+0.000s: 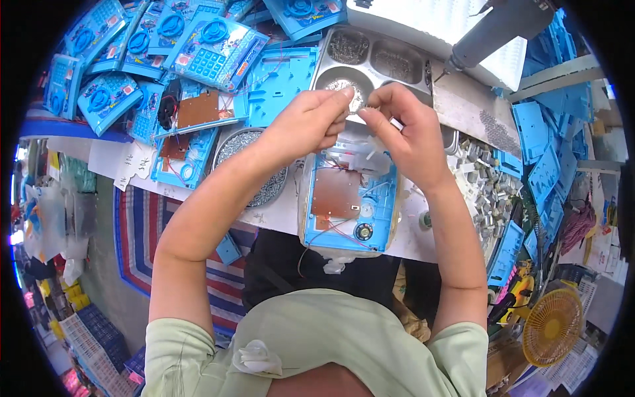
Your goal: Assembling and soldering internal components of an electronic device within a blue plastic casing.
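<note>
Both hands near metal tray

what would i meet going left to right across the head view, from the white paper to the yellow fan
White paper → heap of small grey pieces → open blue casing → pile of small grey and white parts → yellow fan

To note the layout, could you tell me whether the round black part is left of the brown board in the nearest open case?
No, the black part sits below and right of the board.
</note>
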### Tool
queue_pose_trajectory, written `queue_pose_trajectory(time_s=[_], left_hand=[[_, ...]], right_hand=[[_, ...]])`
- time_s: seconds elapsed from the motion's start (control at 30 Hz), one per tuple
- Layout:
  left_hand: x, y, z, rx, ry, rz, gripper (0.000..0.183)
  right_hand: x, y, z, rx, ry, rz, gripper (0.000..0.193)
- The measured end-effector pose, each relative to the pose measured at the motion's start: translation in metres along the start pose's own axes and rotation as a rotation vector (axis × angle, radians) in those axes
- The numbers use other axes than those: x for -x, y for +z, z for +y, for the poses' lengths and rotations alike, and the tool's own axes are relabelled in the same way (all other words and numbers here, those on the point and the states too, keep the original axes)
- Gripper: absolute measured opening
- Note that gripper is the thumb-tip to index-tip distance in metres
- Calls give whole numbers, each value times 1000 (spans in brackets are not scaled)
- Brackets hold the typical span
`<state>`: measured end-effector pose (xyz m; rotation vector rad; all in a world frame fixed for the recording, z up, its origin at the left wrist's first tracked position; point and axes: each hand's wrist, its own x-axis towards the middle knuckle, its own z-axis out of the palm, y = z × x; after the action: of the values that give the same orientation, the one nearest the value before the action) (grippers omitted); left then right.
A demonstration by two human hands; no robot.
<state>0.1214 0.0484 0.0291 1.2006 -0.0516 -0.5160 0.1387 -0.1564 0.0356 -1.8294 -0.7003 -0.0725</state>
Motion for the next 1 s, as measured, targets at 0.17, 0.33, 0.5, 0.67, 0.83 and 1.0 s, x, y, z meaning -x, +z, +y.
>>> queue_pose_trajectory(time_s=[0.17, 0.33, 0.5, 0.67, 0.83, 1.0], left_hand=[[5, 1, 12, -35, -162, 75, 43], [20, 6, 13, -233, -7, 48, 23], [78, 34, 5, -173, -61, 118, 15], [114, 77, -43, 91, -126, 64, 20], [125, 90, -73, 252, -204, 12, 22], [130, 97, -84, 313, -178, 11, 22]], right_hand=[[-12, -14, 5, 372, 55, -3, 17], [-26, -35, 75, 878, 136, -143, 22], [2, -36, 17, 629, 178, 78, 21], [94, -3, -67, 243, -26, 193, 30], [124, 13, -57, 272, -98, 236, 29], [134, 15, -59, 300, -138, 282, 29]])
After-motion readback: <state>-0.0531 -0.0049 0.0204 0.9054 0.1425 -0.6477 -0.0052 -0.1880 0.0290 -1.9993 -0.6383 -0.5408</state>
